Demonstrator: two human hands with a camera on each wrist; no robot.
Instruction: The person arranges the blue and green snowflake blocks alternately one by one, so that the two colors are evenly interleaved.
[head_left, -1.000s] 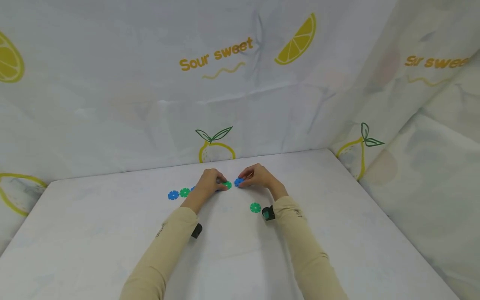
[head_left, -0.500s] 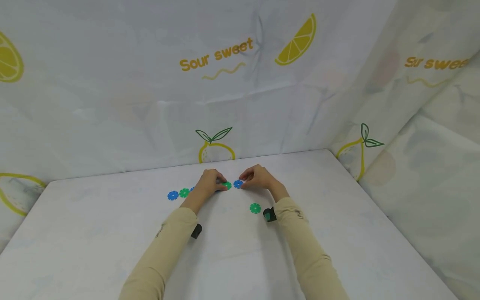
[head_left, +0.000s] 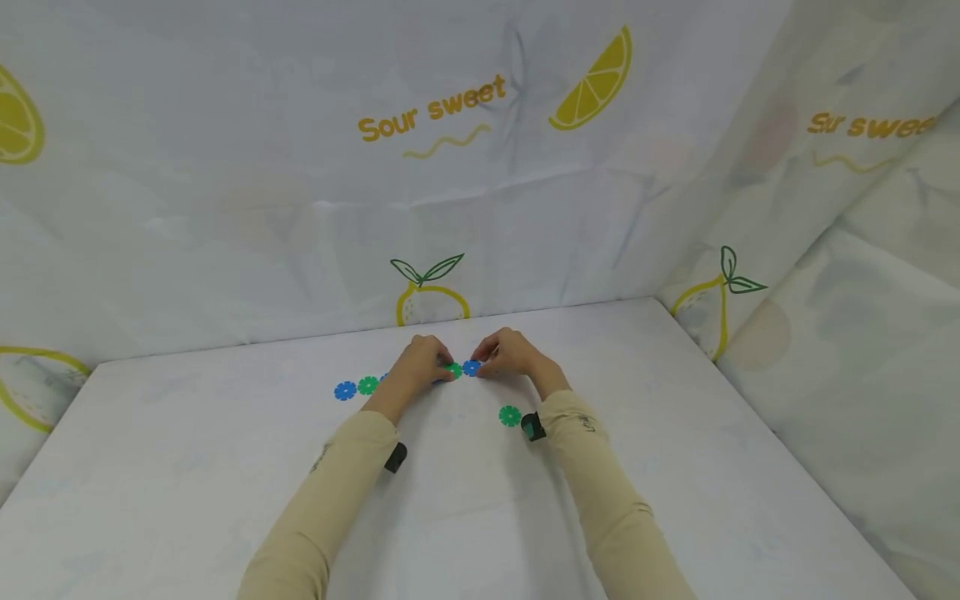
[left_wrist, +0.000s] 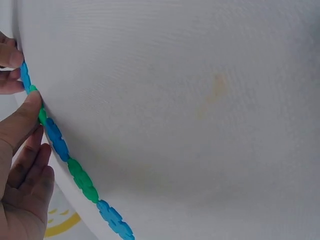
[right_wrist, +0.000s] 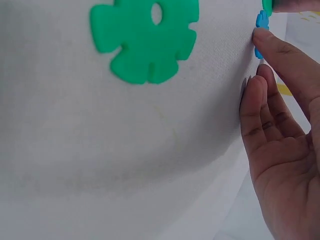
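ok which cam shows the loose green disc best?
Right wrist: the loose green disc fills the frame, notches and hole clear. The head view shows it small, lying alone beside the right sleeve. Left wrist view misses it, showing only the joined chain.

White cloth-covered table [head_left: 675, 467]; row of blue and green notched discs [head_left: 356, 388]; lone green disc [head_left: 510, 415] nearer.

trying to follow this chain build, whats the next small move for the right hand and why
Probably slide the blue notched plastic disc slightly leftward, so its slot meets the green notched plastic disc pinned by the left hand. The right hand pinches the blue disc right beside the green one; whether they already interlock is unclear. A row of joined discs runs behind.
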